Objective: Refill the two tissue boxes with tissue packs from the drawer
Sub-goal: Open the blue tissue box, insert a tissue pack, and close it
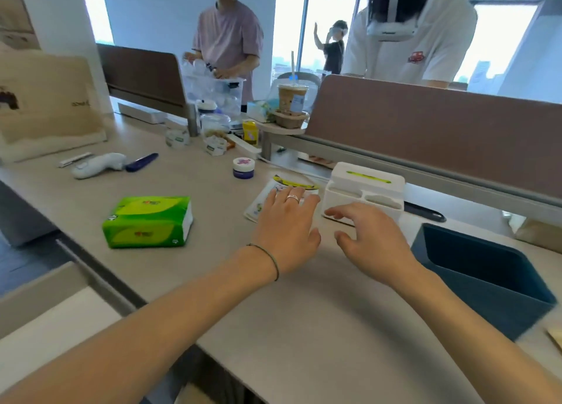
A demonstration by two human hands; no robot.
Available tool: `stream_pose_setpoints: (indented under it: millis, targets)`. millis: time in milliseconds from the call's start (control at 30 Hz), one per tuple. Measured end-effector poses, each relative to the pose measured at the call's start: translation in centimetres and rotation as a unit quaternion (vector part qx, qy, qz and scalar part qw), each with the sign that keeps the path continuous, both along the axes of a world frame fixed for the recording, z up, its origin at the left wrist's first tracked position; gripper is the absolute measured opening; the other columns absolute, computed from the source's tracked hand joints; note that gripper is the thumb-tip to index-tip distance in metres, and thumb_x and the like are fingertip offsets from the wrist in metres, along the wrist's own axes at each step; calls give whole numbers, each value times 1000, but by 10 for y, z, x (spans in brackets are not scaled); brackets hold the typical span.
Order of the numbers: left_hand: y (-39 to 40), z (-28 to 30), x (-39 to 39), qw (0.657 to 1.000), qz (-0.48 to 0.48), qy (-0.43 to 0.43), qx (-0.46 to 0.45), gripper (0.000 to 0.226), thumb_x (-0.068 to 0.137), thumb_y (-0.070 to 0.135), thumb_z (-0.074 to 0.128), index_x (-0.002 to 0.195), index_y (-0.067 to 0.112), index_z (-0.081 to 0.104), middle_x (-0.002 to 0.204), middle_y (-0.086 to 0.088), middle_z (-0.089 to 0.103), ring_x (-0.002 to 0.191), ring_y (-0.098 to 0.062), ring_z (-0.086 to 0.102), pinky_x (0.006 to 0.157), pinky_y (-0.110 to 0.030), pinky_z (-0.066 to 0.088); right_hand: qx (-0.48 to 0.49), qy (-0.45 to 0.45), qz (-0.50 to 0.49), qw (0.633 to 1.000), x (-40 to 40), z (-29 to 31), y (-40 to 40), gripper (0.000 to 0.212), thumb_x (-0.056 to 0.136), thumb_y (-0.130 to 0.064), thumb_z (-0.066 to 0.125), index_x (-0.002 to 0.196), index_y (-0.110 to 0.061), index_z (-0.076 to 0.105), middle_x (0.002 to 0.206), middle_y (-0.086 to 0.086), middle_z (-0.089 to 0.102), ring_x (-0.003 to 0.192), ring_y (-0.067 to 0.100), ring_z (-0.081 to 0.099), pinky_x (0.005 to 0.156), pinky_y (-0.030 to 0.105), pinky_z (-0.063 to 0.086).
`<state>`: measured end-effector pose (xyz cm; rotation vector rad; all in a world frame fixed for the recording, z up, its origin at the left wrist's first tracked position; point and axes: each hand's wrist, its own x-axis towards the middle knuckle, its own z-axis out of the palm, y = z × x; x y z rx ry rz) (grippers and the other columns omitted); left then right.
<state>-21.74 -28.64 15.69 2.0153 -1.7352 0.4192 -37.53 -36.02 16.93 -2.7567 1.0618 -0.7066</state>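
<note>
- The left hand is lying open, palm down, fingers spread over a flat printed pack on the table; it is gripping nothing.
- The right hand is hovering open with fingers curled loosely, its fingertips reaching toward the lower front edge of the white tissue box; whether they are touching it cannot be told.
- The white tissue box is standing just beyond both hands, with a green strip showing in its top slot and 2 small compartments along its front.
- A dark blue box, which looks like the second tissue box, is sitting open and empty at the right edge of the table.
- The green tissue pack is lying well apart to the left, untouched, with the drawer standing open below the table edge.
- Judging by its look, the green pack is going to feel light and soft, its plastic wrap a little slippery; taking it across the 2 long sides with a gentle squeeze seems safest.
- The white box looks like rigid, light plastic, likely to slide when pushed, so steadying it by both side walls seems wise.
- The pack is carrying a small red logo, too blurred to read; a paper bag at far left is showing writing that cannot be made out either.
</note>
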Motion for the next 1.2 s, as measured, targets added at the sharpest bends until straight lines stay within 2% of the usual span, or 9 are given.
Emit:
stream_pose_setpoints:
  millis: [233, 400, 500, 633, 733, 867, 1033, 1200]
  targets:
    - [37, -1, 85, 996, 91, 8, 13, 60, 87, 39, 61, 143, 22, 47, 145, -8, 49, 135, -27, 41, 115, -41, 30, 16, 15, 67, 998, 94, -11, 15, 44, 88, -23, 66, 131, -32, 61, 127, -10, 66, 121, 15, 57, 98, 37, 49]
    - [62, 1, 152, 986, 164, 15, 35, 61, 88, 40, 61, 145, 26, 44, 151, -6, 45, 138, -25, 40, 117, -43, 30, 69, 13, 118, 991, 161, -22, 24, 46, 86, -24, 66, 129, -38, 59, 123, -11, 65, 112, 11, 59, 96, 35, 50]
    - [77, -1, 193, 976, 209, 27, 60, 58, 89, 39, 58, 144, 27, 44, 153, -7, 43, 135, -27, 44, 110, -43, 38, 101, 24, 149, 983, 195, -28, 28, 55, 81, -27, 68, 133, -39, 55, 126, -9, 62, 111, 13, 59, 94, 39, 51]
    - [96, -5, 232, 964, 253, 42, 75, 54, 89, 38, 55, 141, 27, 48, 146, -6, 50, 127, -27, 50, 101, -41, 44, 125, 52, 186, 973, 231, -33, 34, 77, 77, -45, 74, 146, -43, 38, 138, -6, 54, 114, 16, 59, 93, 42, 52]
    - [103, -10, 248, 957, 272, 57, 82, 50, 91, 42, 53, 139, 27, 50, 142, -4, 51, 124, -26, 51, 95, -41, 45, 150, 60, 204, 966, 251, -36, 35, 93, 72, -53, 77, 151, -43, 28, 147, -7, 46, 119, 18, 57, 96, 44, 52]
    - [107, -19, 258, 949, 286, 91, 94, 46, 94, 49, 48, 135, 27, 52, 134, -3, 56, 116, -27, 58, 88, -41, 48, 170, 58, 216, 960, 267, -44, 33, 106, 65, -57, 80, 152, -44, 21, 149, -8, 44, 114, 17, 58, 96, 43, 51]
    - [108, -27, 263, 946, 288, 112, 97, 43, 95, 50, 43, 130, 28, 54, 125, -4, 62, 109, -28, 62, 85, -40, 49, 201, 47, 229, 951, 277, -53, 32, 109, 63, -51, 83, 153, -44, 21, 145, -7, 46, 112, 17, 58, 98, 41, 50]
    - [107, -27, 260, 951, 274, 122, 76, 36, 98, 39, 42, 130, 28, 55, 122, -5, 61, 103, -26, 61, 79, -36, 46, 190, 25, 230, 954, 280, -58, 35, 107, 61, -48, 84, 152, -41, 27, 131, -7, 49, 111, 16, 56, 97, 38, 49]
